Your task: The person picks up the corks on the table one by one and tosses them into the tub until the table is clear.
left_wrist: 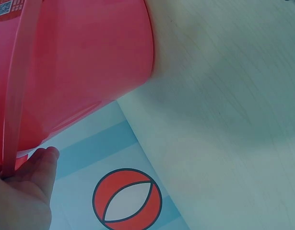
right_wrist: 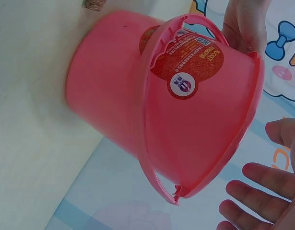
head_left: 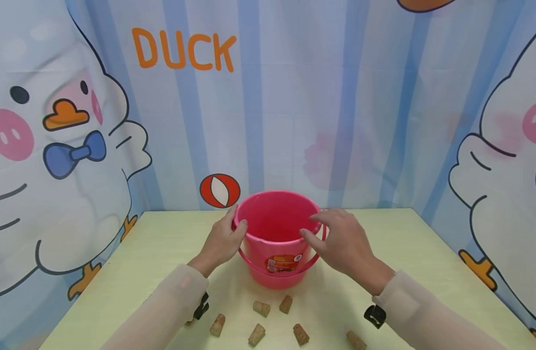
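Observation:
A pink plastic bucket [head_left: 277,265] stands upright on the table, its handle [right_wrist: 142,112] hanging down across the front below a red label [head_left: 283,263]. My left hand [head_left: 221,238] grips the rim on the left side, thumb over the edge and fingers along the outside. In the left wrist view those fingers [left_wrist: 44,170] show beside the wall near the handle. My right hand [head_left: 344,240] is beside the rim on the right with fingers spread; the right wrist view shows a gap between its fingertips [right_wrist: 236,187] and the bucket. The bucket's inside bottom is hidden.
Several corks lie on the pale table [head_left: 163,253] in front of the bucket, among them one cork [head_left: 261,308] close to its base and another cork [head_left: 356,340] farther right. Behind the table hangs a striped curtain [head_left: 276,97] with duck prints.

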`<action>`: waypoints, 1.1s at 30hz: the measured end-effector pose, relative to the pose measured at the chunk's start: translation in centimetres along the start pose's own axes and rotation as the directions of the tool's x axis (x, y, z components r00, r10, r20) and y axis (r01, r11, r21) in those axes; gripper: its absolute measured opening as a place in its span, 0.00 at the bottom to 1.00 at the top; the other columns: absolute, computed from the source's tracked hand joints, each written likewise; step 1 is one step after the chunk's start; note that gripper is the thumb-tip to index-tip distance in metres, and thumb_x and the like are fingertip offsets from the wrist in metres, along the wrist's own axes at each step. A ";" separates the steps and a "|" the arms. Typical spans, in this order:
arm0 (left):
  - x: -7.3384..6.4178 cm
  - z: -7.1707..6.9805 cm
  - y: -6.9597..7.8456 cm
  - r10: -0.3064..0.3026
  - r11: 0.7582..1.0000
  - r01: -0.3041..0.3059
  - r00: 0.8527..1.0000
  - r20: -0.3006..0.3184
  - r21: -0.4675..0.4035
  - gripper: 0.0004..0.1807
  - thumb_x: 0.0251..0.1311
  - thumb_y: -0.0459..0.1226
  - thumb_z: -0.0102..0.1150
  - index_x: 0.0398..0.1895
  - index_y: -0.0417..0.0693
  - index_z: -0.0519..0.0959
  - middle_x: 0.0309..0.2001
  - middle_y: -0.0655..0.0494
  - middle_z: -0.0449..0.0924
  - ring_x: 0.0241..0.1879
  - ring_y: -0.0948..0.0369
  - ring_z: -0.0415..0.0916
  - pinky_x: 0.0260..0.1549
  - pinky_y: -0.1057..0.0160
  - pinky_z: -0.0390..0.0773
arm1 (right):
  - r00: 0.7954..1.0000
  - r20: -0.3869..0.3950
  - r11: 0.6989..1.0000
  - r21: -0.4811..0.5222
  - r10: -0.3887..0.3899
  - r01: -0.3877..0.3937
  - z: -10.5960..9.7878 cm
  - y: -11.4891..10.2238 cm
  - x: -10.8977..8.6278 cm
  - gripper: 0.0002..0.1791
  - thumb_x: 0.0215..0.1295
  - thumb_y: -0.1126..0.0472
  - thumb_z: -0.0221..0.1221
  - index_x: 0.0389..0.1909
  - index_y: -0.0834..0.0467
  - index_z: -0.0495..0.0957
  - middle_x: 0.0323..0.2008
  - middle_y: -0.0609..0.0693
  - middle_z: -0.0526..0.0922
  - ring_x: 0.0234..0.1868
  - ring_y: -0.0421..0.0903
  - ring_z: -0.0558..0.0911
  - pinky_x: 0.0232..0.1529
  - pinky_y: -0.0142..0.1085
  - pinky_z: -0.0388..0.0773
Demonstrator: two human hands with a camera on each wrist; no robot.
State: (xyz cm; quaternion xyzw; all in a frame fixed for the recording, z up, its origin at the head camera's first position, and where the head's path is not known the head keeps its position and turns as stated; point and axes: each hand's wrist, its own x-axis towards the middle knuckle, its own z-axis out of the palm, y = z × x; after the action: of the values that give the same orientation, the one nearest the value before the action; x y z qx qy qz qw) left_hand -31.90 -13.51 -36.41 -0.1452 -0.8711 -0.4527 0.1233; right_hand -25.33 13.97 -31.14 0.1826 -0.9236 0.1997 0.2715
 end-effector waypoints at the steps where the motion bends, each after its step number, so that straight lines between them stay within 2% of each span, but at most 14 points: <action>1: 0.0 0.0 0.0 -0.002 1.000 0.002 1.000 0.000 -0.001 0.34 0.75 0.43 0.49 0.81 0.48 0.56 0.64 0.49 0.76 0.55 0.51 0.75 0.47 0.51 0.86 | 1.000 -0.003 1.000 -0.001 -0.005 0.005 -0.1 0.0 -0.1 0.24 0.57 0.49 0.73 0.51 0.58 0.87 0.48 0.54 0.88 0.53 0.57 0.83 0.47 0.54 0.85; 9: -0.2 -0.1 0.2 -0.010 1.000 0.010 1.000 0.000 -0.010 0.34 0.74 0.43 0.50 0.81 0.49 0.57 0.64 0.49 0.76 0.55 0.51 0.75 0.47 0.51 0.86 | 0.999 -0.027 1.000 -0.005 -0.031 0.031 -0.6 0.2 -1.0 0.23 0.58 0.46 0.72 0.49 0.56 0.88 0.44 0.51 0.89 0.52 0.56 0.83 0.48 0.56 0.84; 22: -0.1 -0.1 0.2 -0.009 1.000 0.009 1.000 0.000 -0.009 0.35 0.74 0.44 0.49 0.81 0.48 0.56 0.64 0.48 0.75 0.55 0.51 0.75 0.47 0.51 0.86 | 0.998 -0.053 0.999 -0.039 -0.034 0.032 -1.1 0.9 -2.2 0.26 0.59 0.44 0.72 0.53 0.55 0.87 0.47 0.51 0.89 0.53 0.56 0.83 0.51 0.60 0.82; 33: -0.1 0.0 0.1 -0.013 1.000 0.013 1.000 -0.003 -0.007 0.35 0.74 0.44 0.49 0.81 0.49 0.56 0.65 0.49 0.75 0.55 0.51 0.75 0.46 0.51 0.86 | 0.995 -0.068 0.996 -0.061 -0.066 0.062 -1.2 1.3 -2.9 0.24 0.59 0.43 0.71 0.48 0.57 0.88 0.45 0.52 0.89 0.51 0.56 0.84 0.51 0.58 0.82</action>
State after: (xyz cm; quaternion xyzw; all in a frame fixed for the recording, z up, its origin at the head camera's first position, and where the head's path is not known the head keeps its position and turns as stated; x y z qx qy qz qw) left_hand -31.82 -13.50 -36.35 -0.1394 -0.8703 -0.4566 0.1211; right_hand -23.09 16.27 -32.20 0.1970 -0.9126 0.1700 0.3154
